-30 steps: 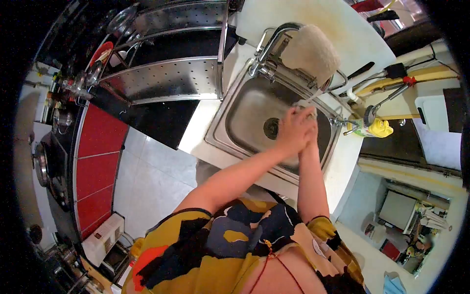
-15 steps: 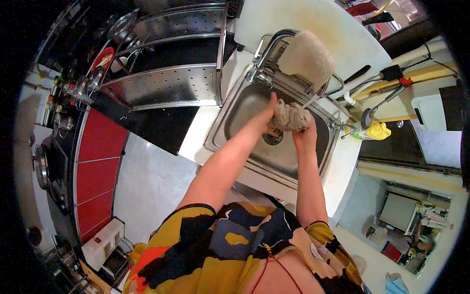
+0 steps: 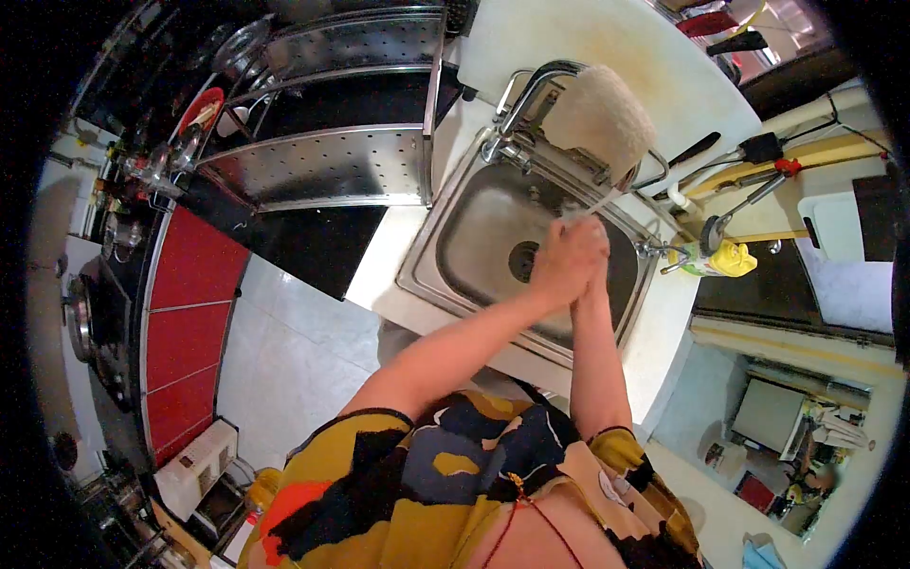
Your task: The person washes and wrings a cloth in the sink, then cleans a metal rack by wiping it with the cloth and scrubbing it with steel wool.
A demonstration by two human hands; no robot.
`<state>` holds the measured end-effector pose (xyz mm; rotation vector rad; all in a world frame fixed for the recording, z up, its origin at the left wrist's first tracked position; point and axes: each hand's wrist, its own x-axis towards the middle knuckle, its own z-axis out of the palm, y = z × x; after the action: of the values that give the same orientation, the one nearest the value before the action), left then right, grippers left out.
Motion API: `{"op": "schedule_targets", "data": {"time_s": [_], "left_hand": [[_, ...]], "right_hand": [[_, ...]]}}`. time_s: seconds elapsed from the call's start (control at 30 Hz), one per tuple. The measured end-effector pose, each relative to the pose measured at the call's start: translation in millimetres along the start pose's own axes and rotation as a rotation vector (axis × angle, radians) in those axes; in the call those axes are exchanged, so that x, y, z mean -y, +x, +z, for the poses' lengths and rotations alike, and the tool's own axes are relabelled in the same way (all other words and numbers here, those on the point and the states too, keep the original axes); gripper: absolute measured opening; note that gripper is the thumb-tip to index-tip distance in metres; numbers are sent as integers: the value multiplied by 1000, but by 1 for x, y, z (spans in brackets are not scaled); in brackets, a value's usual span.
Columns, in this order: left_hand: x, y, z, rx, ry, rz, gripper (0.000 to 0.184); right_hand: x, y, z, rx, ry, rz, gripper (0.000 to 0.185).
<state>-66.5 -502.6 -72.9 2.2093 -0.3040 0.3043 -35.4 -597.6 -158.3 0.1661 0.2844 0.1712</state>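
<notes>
Sink point(image 3: 464, 248) of grey metal is set in the white counter point(image 3: 381, 284), and the two hands are together above its right part. The left hand point(image 3: 561, 260) is closed over the right hand point(image 3: 597, 254), with its fingers folded, and both make one tight grip, not wide. A moment ago, the grey-beige cloth was showing bunched between them; now it is covered by the hands, and how much of it each one holds I cannot tell. A thin stream of water point(image 3: 607, 199) comes down to the far side of the fingers, where one small pale patch is seen, cloth or splash, I cannot tell which. The round drain point(image 3: 523, 261) is just beside the left hand, to the left of it. Behind the sink, a beige fuzzy towel point(image 3: 602, 119) hangs near the curved metal pipe point(image 3: 536, 87). At the right side of the sink stands a bottle with yellow top point(image 3: 728, 258). To the left is a metal rack with small holes point(image 3: 327, 166), well apart from the hands.
</notes>
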Motion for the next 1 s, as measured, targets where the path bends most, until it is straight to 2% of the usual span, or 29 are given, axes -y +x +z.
{"op": "schedule_targets", "data": {"time_s": [0.03,0.07,0.1,0.13,0.2,0.23,0.27,0.33,0.37,0.4,0.47,0.53,0.6,0.63,0.7,0.73,0.8,0.83,0.87,0.9,0.93,0.97,1.0], "left_hand": [[13,12,5,-1,-1,3,23],[30,23,10,86,67,74,20],[47,33,16,173,137,142,18],[58,41,22,174,138,142,18],[77,56,34,156,-553,-597,19],[102,62,44,156,-553,-595,19],[135,64,52,222,-600,-407,21],[155,58,30,293,-641,-214,23],[145,51,-2,284,-1037,-449,25],[137,47,-27,261,-1429,-691,27],[134,44,-49,319,-1340,-645,28],[134,45,-51,368,-1256,-597,29],[135,49,-48,426,-891,-319,41],[133,49,-46,425,-890,-319,41],[125,51,-38,416,-695,-203,62],[125,51,-27,412,-694,-202,62],[129,48,1,358,-393,90,76],[113,42,3,172,-446,158,65],[113,43,10,169,-446,159,65],[115,43,16,344,-507,-11,58],[118,43,19,508,-560,-190,52],[108,43,12,397,-681,-327,40],[105,45,8,329,-677,-389,40]], "right_hand": [[0,1,-6,41,-840,-147,34],[-6,3,0,42,-839,-149,34],[-14,5,13,-152,-838,-201,33],[-19,7,21,-347,-833,-251,31],[-18,5,24,-351,-798,-200,30],[-16,5,27,-354,-764,-148,30],[-11,2,33,-351,-767,-150,30],[5,-9,50,-299,-1062,-168,32],[14,-10,59,-251,-1072,-192,34],[36,-8,54,-311,-1219,-264,36],[54,-5,58,-268,-1300,-155,36],[48,-3,64,-271,-1207,-172,37],[45,5,63,-271,-1114,-187,38],[44,11,57,-221,-1018,-143,40],[47,19,47,-168,-922,-97,42],[38,19,51,-177,-853,-63,45],[17,17,61,-183,-785,-28,49],[7,16,66,-259,-780,-87,49],[2,15,68,-336,-774,-146,49],[6,11,63,-334,-776,-141,49],[15,6,52,-135,-1056,-230,48],[22,12,51,-222,-960,-175,47],[29,17,51,-311,-857,-129,46]]}}
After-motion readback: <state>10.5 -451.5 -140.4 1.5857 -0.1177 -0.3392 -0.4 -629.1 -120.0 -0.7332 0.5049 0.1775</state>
